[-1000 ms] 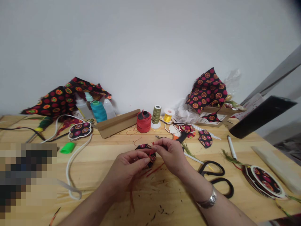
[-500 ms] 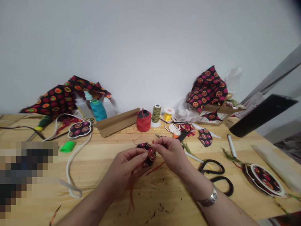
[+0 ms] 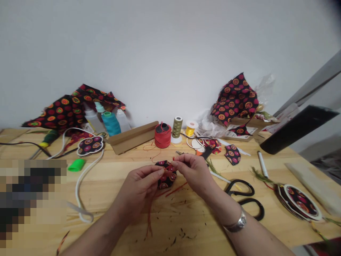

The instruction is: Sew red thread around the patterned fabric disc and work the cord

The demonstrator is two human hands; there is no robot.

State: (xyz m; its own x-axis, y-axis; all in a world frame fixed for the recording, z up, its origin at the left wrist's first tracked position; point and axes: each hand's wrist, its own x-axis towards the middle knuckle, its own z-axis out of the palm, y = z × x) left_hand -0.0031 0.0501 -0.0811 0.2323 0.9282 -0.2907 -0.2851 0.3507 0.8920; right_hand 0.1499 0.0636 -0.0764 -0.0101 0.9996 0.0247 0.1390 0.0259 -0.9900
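Both hands meet over the wooden table (image 3: 112,185) at a small black fabric-covered piece (image 3: 165,177) with red and orange circles. My left hand (image 3: 141,190) pinches its left side, and a tassel of red threads (image 3: 149,213) hangs below the fingers. My right hand (image 3: 191,172), with a silver watch on the wrist, pinches a short red thread end at the piece's upper right edge. Fingers of both hands are closed.
Black scissors (image 3: 246,199) lie right of my right wrist. A red cord spool (image 3: 162,135), olive spool (image 3: 177,127) and yellow spool (image 3: 191,128) stand behind the hands. Patterned fabric (image 3: 71,106), a teal spool (image 3: 110,123), a white cord (image 3: 80,185) and a round patterned disc (image 3: 299,202) lie around.
The fabric piece has turned slightly in my fingers and sits a little lower. My hands have barely shifted.
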